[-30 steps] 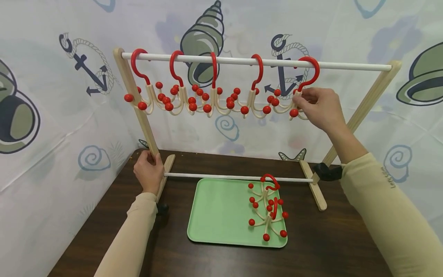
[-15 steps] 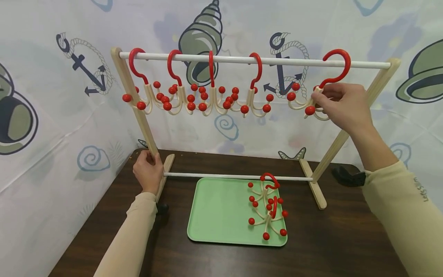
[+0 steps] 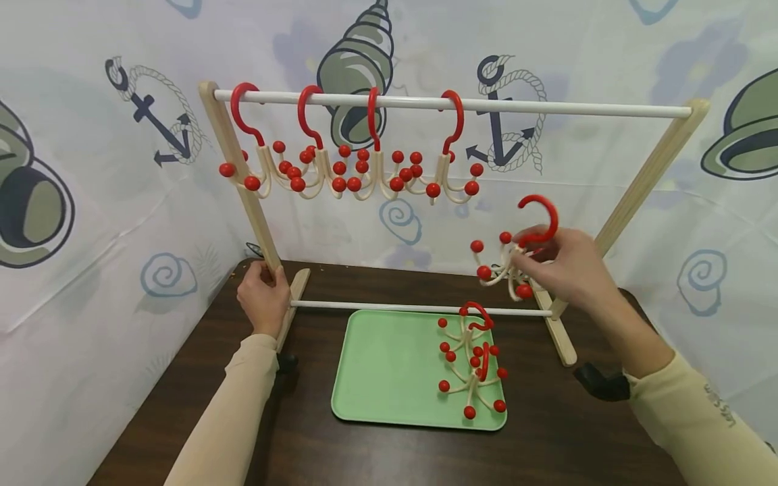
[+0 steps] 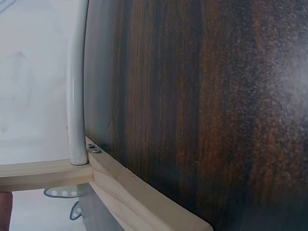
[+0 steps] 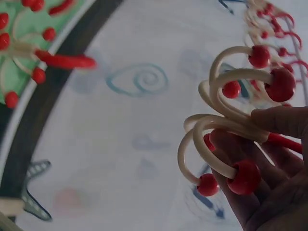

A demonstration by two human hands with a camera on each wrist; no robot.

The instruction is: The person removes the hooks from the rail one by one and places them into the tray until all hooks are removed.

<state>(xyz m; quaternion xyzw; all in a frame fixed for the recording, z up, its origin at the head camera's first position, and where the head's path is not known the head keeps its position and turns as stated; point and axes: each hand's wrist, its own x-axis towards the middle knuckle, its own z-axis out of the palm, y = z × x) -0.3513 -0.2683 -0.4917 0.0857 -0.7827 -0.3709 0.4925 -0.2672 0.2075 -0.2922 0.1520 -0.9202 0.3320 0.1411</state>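
Note:
My right hand [image 3: 568, 266] pinches a multi-arm hook hanger [image 3: 510, 263] by its stem below the red hook. It hangs in the air off the rack, with cream arms and red ball tips, as the right wrist view also shows on the hanger [image 5: 216, 120]. My left hand [image 3: 264, 297] grips the lower part of the rack's left wooden post [image 3: 252, 219]. Several like hangers [image 3: 377, 172] hang along the white top rail [image 3: 565, 108]. Two more hangers, one behind [image 3: 467, 335] and one in front [image 3: 473, 383], sit on the right side of the green tray [image 3: 389, 374].
The rack's right post [image 3: 647, 175] slants up behind my right forearm. A white lower rod [image 3: 395, 309] joins the wooden feet just behind the tray. All stands on a dark wooden table [image 3: 377, 459] before a patterned cloth [image 3: 425, 40].
My right hand has lifted the rightmost hanger off the top rail, first moving right, then down and leftward toward the tray. The left hand has stayed on the post.

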